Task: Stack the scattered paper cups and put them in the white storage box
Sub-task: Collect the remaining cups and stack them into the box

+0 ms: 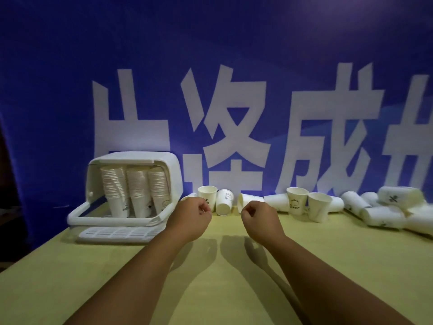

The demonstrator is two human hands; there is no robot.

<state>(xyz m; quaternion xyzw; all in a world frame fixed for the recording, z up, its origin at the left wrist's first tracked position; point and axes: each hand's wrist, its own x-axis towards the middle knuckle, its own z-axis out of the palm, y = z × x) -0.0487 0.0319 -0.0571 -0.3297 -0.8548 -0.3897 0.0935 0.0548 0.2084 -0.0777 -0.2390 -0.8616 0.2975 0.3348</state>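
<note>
The white storage box stands at the back left of the table with its front open, and three tall stacks of paper cups stand inside it. Loose paper cups lie scattered along the back edge: an upright one, an inverted one, an upright one with a face print, and several on their sides in a heap at the right. My left hand and my right hand hover just in front of the middle cups, both curled into loose fists with nothing in them.
The yellow-green table stretches toward me. A white slatted tray lies in front of the box. A blue banner with large white characters hangs right behind the cups. The table's left edge drops off into darkness.
</note>
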